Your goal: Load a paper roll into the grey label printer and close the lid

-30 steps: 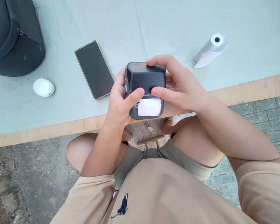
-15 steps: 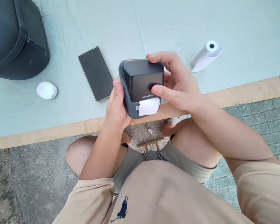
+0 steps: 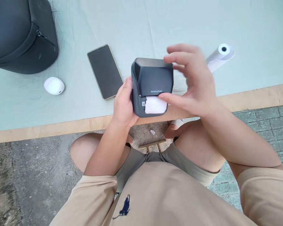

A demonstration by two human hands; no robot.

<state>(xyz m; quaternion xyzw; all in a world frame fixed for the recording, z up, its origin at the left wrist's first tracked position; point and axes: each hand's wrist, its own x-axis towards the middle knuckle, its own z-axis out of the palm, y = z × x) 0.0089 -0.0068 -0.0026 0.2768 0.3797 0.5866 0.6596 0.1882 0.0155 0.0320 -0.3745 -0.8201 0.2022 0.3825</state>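
Note:
A dark label printer (image 3: 155, 78) marked NIIMBOT is held over the table's front edge. My left hand (image 3: 124, 105) is closed around its left side, thumb along the edge and the other fingers hidden beneath. White paper (image 3: 155, 104) sticks out of the slot below the lid. My right hand (image 3: 195, 78) is at the printer's right side with fingers spread and slightly blurred. Its thumb tip is at the paper's upper right corner, while the forefinger comes close to the lid's top right corner; whether they touch is unclear.
A smartphone (image 3: 105, 72) lies left of the printer on the pale cloth. Farther left are a white rounded case (image 3: 54, 86) and a black zippered bag (image 3: 21, 34). A partly unrolled paper roll (image 3: 218, 56) rests at right. A paper scrap (image 3: 152, 132) is on the ground.
My right fingers have come away from the lid and spread, the thumb moving down to the paper. The gap at the lid's left side looks narrower. The whole view has shifted slightly.

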